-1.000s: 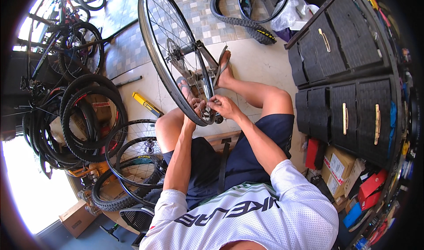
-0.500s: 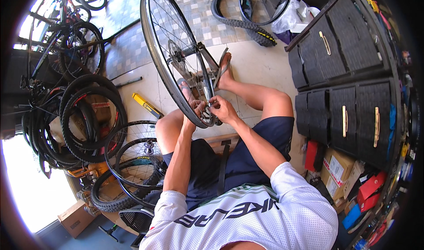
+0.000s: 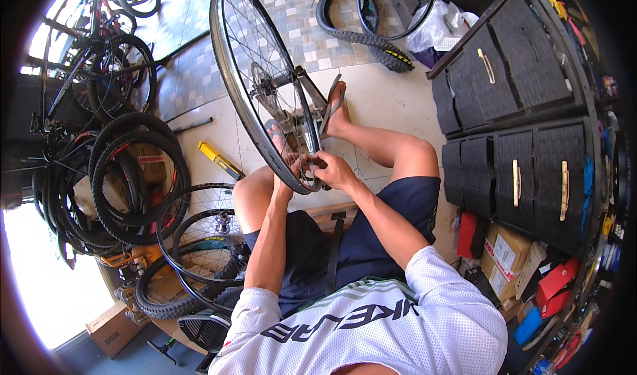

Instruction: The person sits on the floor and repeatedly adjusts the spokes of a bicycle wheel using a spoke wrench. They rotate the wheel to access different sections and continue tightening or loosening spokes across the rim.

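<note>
A bare spoked bicycle wheel (image 3: pixel 222 50) stands upright between my knees. A metal stand (image 3: pixel 312 88) holds it at the hub (image 3: pixel 263 84). My left hand (image 3: pixel 295 165) is at the low, near part of the rim, partly behind the rim, its fingers closed among the spokes. Just right of it, my right hand (image 3: pixel 334 170) has thumb and fingers pinched together at the rim's inner side. The two hands' fingertips almost meet. Whatever small thing they grip is too small and too covered to make out.
A yellow-and-black tool (image 3: pixel 220 159) lies on the floor left of my knee. Tyres (image 3: pixel 136 183) and wheels (image 3: pixel 202 232) crowd the left side. Another tyre (image 3: pixel 361 37) lies ahead. Black drawers (image 3: pixel 514 169) line the right, with cardboard boxes (image 3: pixel 507 252) below.
My right hand's fingers have curled in closer at the rim. The wheel and both hands otherwise hold nearly the same place; the view has shifted slightly.
</note>
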`<control>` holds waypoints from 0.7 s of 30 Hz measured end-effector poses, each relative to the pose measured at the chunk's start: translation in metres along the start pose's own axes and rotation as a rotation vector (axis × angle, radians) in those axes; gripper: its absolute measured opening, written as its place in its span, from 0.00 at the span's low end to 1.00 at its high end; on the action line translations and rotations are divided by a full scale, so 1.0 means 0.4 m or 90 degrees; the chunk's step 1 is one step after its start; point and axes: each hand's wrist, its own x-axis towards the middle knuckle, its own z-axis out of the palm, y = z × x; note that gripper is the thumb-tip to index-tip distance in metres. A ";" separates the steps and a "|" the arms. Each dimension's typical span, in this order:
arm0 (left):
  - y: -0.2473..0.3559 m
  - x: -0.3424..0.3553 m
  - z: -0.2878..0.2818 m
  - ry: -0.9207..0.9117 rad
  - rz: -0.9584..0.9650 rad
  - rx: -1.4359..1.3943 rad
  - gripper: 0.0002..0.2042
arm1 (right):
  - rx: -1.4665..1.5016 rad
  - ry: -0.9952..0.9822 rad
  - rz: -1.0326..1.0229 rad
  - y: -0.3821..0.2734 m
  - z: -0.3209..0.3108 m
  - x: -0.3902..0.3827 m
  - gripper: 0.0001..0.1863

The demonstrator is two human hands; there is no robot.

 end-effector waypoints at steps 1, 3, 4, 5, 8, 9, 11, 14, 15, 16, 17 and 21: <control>-0.004 0.004 -0.010 0.000 0.001 0.022 0.16 | 0.031 -0.011 0.023 0.006 -0.002 0.002 0.18; -0.015 0.008 -0.024 -0.001 -0.013 0.059 0.16 | 0.091 -0.035 0.070 0.014 -0.009 0.008 0.17; -0.022 0.009 -0.026 -0.001 -0.002 0.054 0.16 | 0.094 -0.032 0.072 0.013 -0.007 0.010 0.17; -0.029 0.010 -0.028 0.000 0.010 0.049 0.16 | 0.097 -0.029 0.074 0.011 -0.001 0.009 0.17; -0.036 0.020 -0.023 -0.017 0.016 0.012 0.16 | 0.154 -0.009 0.086 0.019 0.011 0.014 0.17; -0.034 0.022 -0.019 -0.027 0.012 -0.004 0.16 | 0.187 0.003 0.092 0.026 0.016 0.017 0.17; -0.028 0.025 -0.009 -0.032 0.004 -0.008 0.16 | 0.203 0.023 0.100 0.041 0.015 0.020 0.18; -0.015 0.015 -0.007 -0.012 -0.007 0.024 0.15 | 0.150 0.010 0.100 0.027 0.011 0.017 0.20; -0.015 0.011 -0.016 -0.009 -0.003 0.036 0.15 | 0.131 -0.010 0.093 0.013 0.011 0.007 0.21; -0.015 0.008 -0.023 -0.007 0.000 0.048 0.15 | 0.112 -0.031 0.086 -0.002 0.012 0.001 0.22; -0.017 0.003 -0.026 -0.001 0.002 0.031 0.15 | 0.095 -0.024 0.047 -0.014 0.015 0.002 0.21; -0.013 0.008 -0.009 0.002 0.010 -0.020 0.16 | 0.044 -0.018 0.037 -0.001 0.001 0.005 0.18</control>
